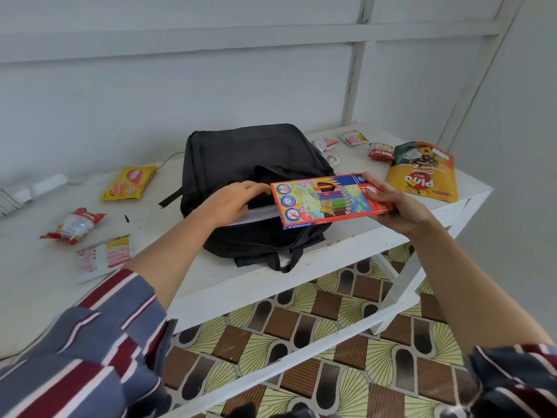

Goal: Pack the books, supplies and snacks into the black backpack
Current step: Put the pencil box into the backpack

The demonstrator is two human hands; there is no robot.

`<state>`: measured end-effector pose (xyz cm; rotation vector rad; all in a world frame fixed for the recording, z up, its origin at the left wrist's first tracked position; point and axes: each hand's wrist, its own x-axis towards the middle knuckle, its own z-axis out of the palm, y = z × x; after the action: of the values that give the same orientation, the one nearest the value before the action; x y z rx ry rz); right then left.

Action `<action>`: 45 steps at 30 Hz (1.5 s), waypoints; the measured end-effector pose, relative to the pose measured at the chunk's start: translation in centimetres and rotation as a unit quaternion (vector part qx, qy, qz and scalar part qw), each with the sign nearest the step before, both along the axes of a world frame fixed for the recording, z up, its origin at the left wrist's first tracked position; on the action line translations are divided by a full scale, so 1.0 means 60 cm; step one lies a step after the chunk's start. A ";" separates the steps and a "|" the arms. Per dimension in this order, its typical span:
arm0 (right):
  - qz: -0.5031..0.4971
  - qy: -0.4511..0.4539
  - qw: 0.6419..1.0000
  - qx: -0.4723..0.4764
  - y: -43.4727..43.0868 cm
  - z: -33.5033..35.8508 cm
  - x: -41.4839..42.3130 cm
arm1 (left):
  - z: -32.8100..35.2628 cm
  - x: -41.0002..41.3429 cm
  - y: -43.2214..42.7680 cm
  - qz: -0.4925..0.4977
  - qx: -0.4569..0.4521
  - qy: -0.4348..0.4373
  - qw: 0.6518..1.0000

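The black backpack lies flat on the white table, its top opening unzipped toward me. White page edges of a book show inside the opening. My left hand rests at the opening, fingers over its upper flap. My right hand grips the right end of a red box of coloured pencils and holds it level just above the opening's right side.
Snacks lie around the bag: a yellow packet, a red-and-white pouch and a flat sachet at left; a large orange bag, a small red packet and two sachets at right. A power strip sits far left.
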<state>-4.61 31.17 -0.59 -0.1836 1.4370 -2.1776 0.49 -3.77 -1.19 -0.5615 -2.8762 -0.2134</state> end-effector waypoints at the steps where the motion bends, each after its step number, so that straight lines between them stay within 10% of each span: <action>1: 0.002 -0.001 1.000 0.002 0.003 -0.002 0.000 | 0.004 -0.002 0.000 0.014 0.023 0.001 1.000; 10: 0.015 -0.008 0.999 0.038 -0.011 -0.016 0.000 | 0.072 -0.041 -0.014 0.091 0.128 -0.032 0.987; 24: -0.030 -0.036 0.997 0.067 -0.076 -0.020 -0.039 | 0.064 -0.070 -0.040 0.092 -0.038 -0.173 0.980; 45: -0.370 -0.048 0.926 -0.056 -0.212 0.005 -0.003 | 0.194 -0.116 -0.053 0.022 0.121 -0.013 0.992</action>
<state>-4.82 18.45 -0.26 0.5062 1.4731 -2.8079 -6.48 -6.95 10.45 -0.4530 -2.8254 -0.5575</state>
